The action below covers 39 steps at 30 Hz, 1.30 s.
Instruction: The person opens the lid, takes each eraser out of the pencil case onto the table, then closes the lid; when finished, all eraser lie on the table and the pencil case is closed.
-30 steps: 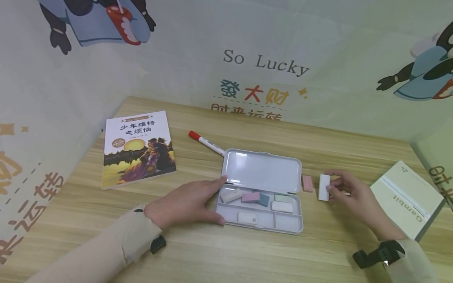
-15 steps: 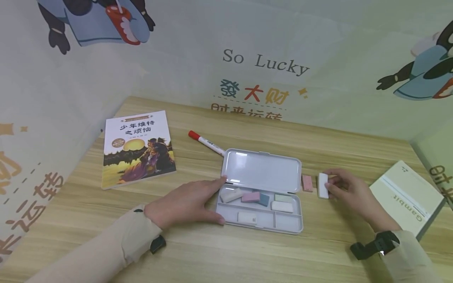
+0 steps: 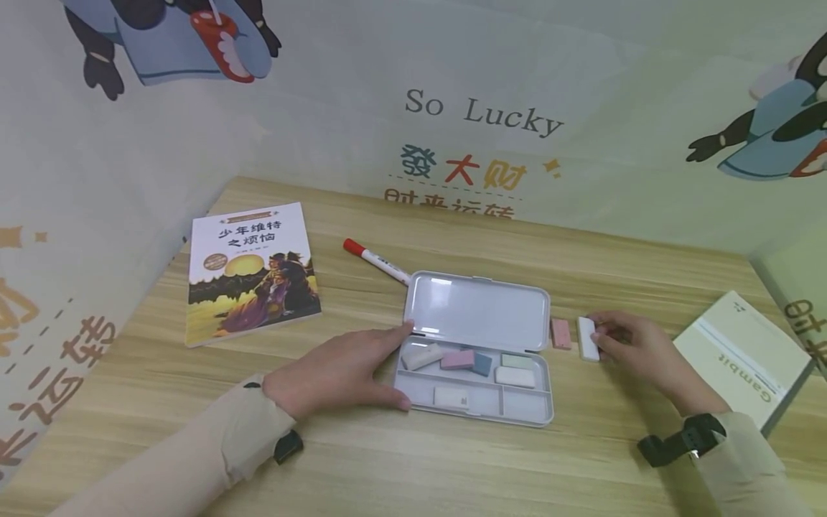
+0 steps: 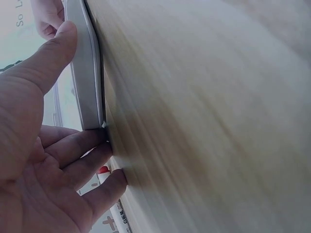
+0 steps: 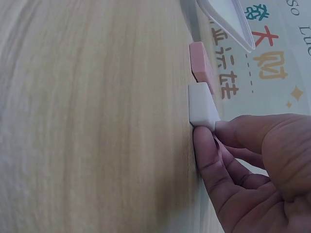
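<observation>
My right hand [image 3: 636, 346] pinches one end of a white eraser [image 3: 588, 339] between thumb and fingers. In the right wrist view the white eraser [image 5: 201, 104] lies on the tabletop, just short of a pink eraser [image 5: 200, 61]. My left hand [image 3: 336, 373] rests against the left side of an unfolded grey-white case [image 3: 479, 312], thumb at the near corner and fingers spread along the side. Inside the case's compartments lie several erasers, among them a pink one [image 3: 457, 360], a blue one [image 3: 482, 365] and a white one [image 3: 450, 398]. The left wrist view shows the thumb against the case wall [image 4: 87, 87].
A red-capped marker [image 3: 377, 262] lies behind the case, its end at the lid's corner. At the left is a book with a painted cover [image 3: 253, 273]. A pale box marked Gambit [image 3: 743, 362] sits beyond my right wrist. Printed cloth [image 3: 484, 64] walls the table.
The white eraser, in my right hand, has shifted slightly left and away from me, closer to the pink eraser, and been lowered to the table. My left hand and the case have stayed put.
</observation>
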Motion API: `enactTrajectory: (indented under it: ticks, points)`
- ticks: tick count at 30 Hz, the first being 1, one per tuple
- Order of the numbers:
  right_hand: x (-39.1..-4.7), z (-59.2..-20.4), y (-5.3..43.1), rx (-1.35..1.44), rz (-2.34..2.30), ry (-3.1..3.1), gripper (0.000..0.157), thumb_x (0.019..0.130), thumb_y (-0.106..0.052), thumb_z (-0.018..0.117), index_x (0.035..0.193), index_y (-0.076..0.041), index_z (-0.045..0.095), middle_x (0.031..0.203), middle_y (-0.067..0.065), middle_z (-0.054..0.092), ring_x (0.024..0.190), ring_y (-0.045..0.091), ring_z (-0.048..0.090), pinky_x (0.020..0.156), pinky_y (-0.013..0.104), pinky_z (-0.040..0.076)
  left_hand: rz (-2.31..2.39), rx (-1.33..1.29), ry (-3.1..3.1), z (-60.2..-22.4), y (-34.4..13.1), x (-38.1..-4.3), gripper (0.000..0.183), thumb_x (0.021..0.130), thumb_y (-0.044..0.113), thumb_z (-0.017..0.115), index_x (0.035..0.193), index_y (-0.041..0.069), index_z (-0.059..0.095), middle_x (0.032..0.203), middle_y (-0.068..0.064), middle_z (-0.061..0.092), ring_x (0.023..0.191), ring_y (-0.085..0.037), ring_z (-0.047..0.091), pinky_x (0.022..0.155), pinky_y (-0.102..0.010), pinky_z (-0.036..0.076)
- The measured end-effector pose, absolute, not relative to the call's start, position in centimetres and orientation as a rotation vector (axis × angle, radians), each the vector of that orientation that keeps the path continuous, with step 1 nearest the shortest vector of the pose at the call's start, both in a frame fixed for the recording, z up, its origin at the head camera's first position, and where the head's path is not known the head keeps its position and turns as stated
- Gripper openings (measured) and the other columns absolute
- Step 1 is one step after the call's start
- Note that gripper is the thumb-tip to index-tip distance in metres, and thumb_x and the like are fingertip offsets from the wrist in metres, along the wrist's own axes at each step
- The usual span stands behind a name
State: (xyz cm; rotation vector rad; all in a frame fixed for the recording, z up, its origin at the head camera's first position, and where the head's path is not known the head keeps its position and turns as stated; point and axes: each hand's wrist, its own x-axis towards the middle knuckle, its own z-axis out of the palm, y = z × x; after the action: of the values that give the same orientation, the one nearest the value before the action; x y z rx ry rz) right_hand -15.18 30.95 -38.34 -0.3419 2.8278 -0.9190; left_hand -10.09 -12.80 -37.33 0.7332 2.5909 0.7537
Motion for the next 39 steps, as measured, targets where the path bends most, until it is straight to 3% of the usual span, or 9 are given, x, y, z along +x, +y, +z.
enactTrajectory:
  ticks: [3, 7, 15, 20, 24, 28, 32, 39]
  points:
    - [-15.2, -38.3, 30.9, -0.321, -0.909, 2.821, 0.036, 0.102, -0.004, 0.064, 0.133, 0.016, 0.061, 0.111, 0.028, 0.072, 0.089, 0.007, 0.065, 0.068, 0.015, 0.059, 0.755, 0.729, 2.590, -37.3, -12.8, -10.1, 0.109, 0.083, 0.050, 0.086, 0.166, 0.007, 0.028, 0.166, -0.013, 0.044, 0.150, -0.030, 0.049, 0.125, -0.048, 0.043]
    - [-15.1, -38.1, 30.7, -0.296, -0.931, 2.803, 0.038, 0.103, -0.004, 0.063, 0.135, 0.015, 0.060, 0.113, 0.029, 0.071, 0.085, 0.000, 0.063, 0.067, 0.016, 0.060, 0.748, 0.734, 2.596, -37.3, -12.8, -10.1, 0.109, 0.083, 0.050, 0.086, 0.165, 0.007, 0.029, 0.165, -0.013, 0.045, 0.149, -0.030, 0.050, 0.125, -0.047, 0.044]
    - [-15.0, -37.9, 30.7, -0.310, -0.924, 2.833, 0.037, 0.103, -0.006, 0.064, 0.133, 0.014, 0.061, 0.106, 0.025, 0.071, 0.081, -0.002, 0.062, 0.065, 0.017, 0.059, 0.756, 0.756, 2.599, -37.5, -12.8, -10.1, 0.108, 0.084, 0.051, 0.084, 0.165, 0.005, 0.029, 0.165, -0.015, 0.044, 0.149, -0.032, 0.050, 0.124, -0.049, 0.043]
    - [-14.8, -37.7, 30.5, -0.307, -0.896, 2.892, 0.038, 0.105, -0.011, 0.061, 0.134, 0.013, 0.059, 0.111, 0.030, 0.070, 0.089, 0.022, 0.072, 0.065, 0.018, 0.058, 0.746, 0.748, 2.601, -37.4, -12.8, -10.1, 0.107, 0.084, 0.051, 0.084, 0.165, 0.006, 0.030, 0.164, -0.015, 0.046, 0.149, -0.031, 0.050, 0.124, -0.048, 0.044]
    - [-14.3, -37.4, 29.5, -0.369, -0.897, 3.025, 0.036, 0.104, -0.012, 0.063, 0.132, 0.011, 0.062, 0.114, 0.031, 0.066, 0.096, 0.038, 0.071, 0.068, 0.013, 0.054, 0.770, 0.720, 2.587, -37.4, -12.7, -10.0, 0.108, 0.083, 0.050, 0.086, 0.165, 0.007, 0.031, 0.163, -0.014, 0.048, 0.149, -0.030, 0.051, 0.125, -0.047, 0.044]
    - [-13.9, -37.0, 27.0, -0.559, -0.943, 3.140, 0.027, 0.098, -0.004, 0.069, 0.123, 0.007, 0.068, 0.108, 0.023, 0.071, 0.092, 0.025, 0.068, 0.071, 0.012, 0.055, 0.782, 0.709, 2.583, -37.5, -12.8, -9.9, 0.109, 0.082, 0.048, 0.087, 0.165, 0.006, 0.031, 0.163, -0.015, 0.047, 0.149, -0.030, 0.050, 0.125, -0.046, 0.043]
    - [-13.3, -36.6, 23.7, -0.777, -0.981, 3.089, 0.024, 0.096, -0.001, 0.072, 0.120, 0.002, 0.071, 0.102, 0.012, 0.074, 0.089, 0.012, 0.065, 0.074, 0.021, 0.062, 0.788, 0.701, 2.585, -37.5, -12.9, -9.9, 0.109, 0.082, 0.048, 0.087, 0.165, 0.007, 0.030, 0.164, -0.015, 0.046, 0.150, -0.030, 0.049, 0.126, -0.046, 0.042]
    - [-12.2, -36.5, 19.2, -1.097, -0.924, 2.845, 0.022, 0.098, -0.006, 0.070, 0.120, 0.000, 0.072, 0.111, 0.010, 0.075, 0.093, 0.020, 0.073, 0.080, 0.030, 0.066, 0.798, 0.718, 2.581, -37.3, -12.8, -10.0, 0.109, 0.082, 0.048, 0.087, 0.165, 0.006, 0.030, 0.164, -0.015, 0.046, 0.150, -0.030, 0.049, 0.126, -0.046, 0.042]
